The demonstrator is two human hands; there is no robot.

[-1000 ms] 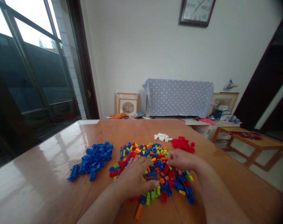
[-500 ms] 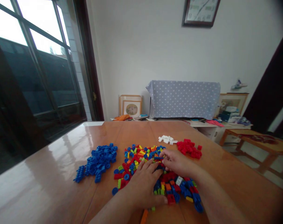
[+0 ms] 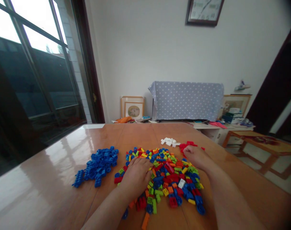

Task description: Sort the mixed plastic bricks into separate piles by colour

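A large mixed pile of toy building bricks point(image 3: 173, 177) in red, blue, green, yellow and orange spreads in front of me. My left hand point(image 3: 136, 175) lies palm down over the pile's left side, fingers stretched and thumb apart; it covers the bricks beneath. Past the pile's far right edge, my right hand point(image 3: 195, 156) is at the small heap of red bricks point(image 3: 189, 143) and hides part of it. Its fingers are curled closed, and whatever they hold is hidden. A small heap of white bricks point(image 3: 168, 141) lies just left of the red ones.
A heap of blue bricks point(image 3: 101, 164) occupies the left part of the wooden table point(image 3: 51, 188). An orange brick point(image 3: 145, 221) lies near the front. Behind the table stand a cloth-covered box point(image 3: 187, 100) and leaning picture frames point(image 3: 133, 110); a low wooden stool point(image 3: 257, 143) is at right.
My right hand has moved from the middle of the mixed pile out to the red heap. My left hand has shifted left, uncovering bricks in the pile's centre. The view has turned slightly.
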